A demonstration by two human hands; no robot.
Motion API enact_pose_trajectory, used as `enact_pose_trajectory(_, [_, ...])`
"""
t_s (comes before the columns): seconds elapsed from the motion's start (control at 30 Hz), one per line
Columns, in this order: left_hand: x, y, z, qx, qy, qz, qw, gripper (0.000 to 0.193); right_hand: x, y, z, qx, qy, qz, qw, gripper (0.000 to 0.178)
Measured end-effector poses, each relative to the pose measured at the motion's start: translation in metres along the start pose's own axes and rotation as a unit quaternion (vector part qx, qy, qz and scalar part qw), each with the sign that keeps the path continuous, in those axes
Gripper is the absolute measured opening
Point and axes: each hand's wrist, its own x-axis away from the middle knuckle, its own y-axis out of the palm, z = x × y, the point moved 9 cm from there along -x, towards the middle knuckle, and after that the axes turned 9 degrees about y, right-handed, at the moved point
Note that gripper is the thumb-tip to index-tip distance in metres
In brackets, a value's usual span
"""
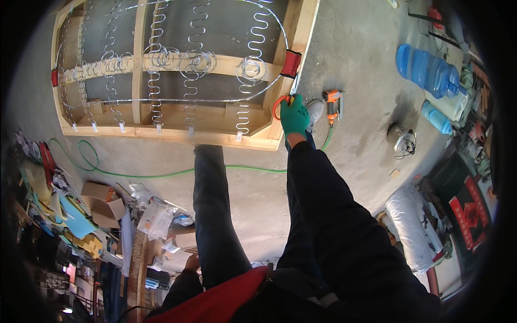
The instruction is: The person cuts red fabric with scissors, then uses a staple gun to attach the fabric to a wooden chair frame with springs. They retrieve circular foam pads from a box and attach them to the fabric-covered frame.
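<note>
My right hand (295,116), in a green glove, is closed round a pair of scissors (277,106) with orange handles. Their metal blades point up along the right rail of a wooden frame (253,141), close to a red wrap (291,63) on that rail. Wavy metal springs (197,32) run across the frame, with a wire loop (188,100) passing over them and coil springs (197,65) over the middle rail. My bare left hand (193,262) hangs low beside my left leg; its fingers are too small and partly hidden to read.
An orange nail gun (334,105) on a green air hose (145,176) lies right of my foot. Blue water bottles (428,70) and a metal pot (403,141) stand farther right. Cardboard boxes (102,204) and scraps crowd the lower left; a white bundle (407,226) lies lower right.
</note>
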Motion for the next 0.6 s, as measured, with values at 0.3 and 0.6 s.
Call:
enact_pose_trajectory(0.3, [-0.004, -0.004, -0.066, 0.186, -0.055, 0.095, 0.976, 0.037, -0.022, -0.008, -0.003, 0.198, 0.029, -0.106, 0.974, 0.057])
enact_pose_trajectory(0.6, [0.094, -0.043, -0.057, 0.443, -0.163, 0.179, 0.863, 0.044, 0.131, -0.121, -0.012, 0.119, -0.106, -0.168, 0.973, 0.044])
